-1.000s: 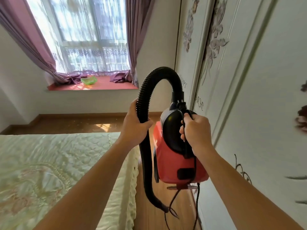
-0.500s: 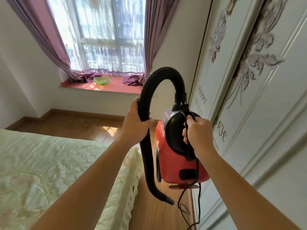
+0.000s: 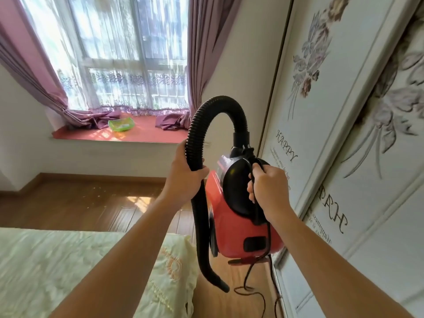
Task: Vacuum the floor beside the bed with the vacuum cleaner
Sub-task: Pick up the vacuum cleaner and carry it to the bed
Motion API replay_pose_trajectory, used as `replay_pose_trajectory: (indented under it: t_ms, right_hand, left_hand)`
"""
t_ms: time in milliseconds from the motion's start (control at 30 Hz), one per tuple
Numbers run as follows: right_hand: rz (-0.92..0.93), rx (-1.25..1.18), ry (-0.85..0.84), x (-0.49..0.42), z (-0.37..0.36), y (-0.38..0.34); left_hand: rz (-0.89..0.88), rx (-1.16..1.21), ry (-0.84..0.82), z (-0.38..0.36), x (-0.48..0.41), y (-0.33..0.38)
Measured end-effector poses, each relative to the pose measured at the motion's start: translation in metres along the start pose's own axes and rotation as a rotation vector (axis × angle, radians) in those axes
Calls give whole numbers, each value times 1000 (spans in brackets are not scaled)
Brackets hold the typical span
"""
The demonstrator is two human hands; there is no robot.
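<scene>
As left hand (image 3: 183, 179) grips hose (image 3: 216, 103), right hand (image 3: 269, 191) holding vacuum cleaner (image 3: 237, 230)

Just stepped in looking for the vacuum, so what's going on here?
A person holds a red and black vacuum cleaner up between the bed and the wardrobe doors. The right hand grips its black top; the left hand grips the black hose. The hose tip hangs above the wooden floor.
</scene>
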State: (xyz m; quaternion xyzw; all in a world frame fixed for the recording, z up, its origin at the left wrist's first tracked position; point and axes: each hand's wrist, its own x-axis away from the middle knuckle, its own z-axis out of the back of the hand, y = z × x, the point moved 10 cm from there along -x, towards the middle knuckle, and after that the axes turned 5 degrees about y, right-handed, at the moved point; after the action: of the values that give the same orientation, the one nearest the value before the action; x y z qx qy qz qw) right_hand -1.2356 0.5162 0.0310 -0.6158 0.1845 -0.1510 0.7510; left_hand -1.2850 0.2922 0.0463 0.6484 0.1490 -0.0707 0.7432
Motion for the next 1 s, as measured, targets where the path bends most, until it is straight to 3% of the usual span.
replay_pose_trajectory:
  t_ms: [500,733,1000]
  right_hand:
    - [-65,-113,-56,-173,-75,22]
    - [-73,-123,-172,-298,-114,39]
    - [49,-69,-300,-398,-178,7]
  left_hand:
    - [42,6,15,-47,-164,-67]
    - [58,-59,116,-83,-262,-99]
    - [91,-116,263,-76,-338,-117]
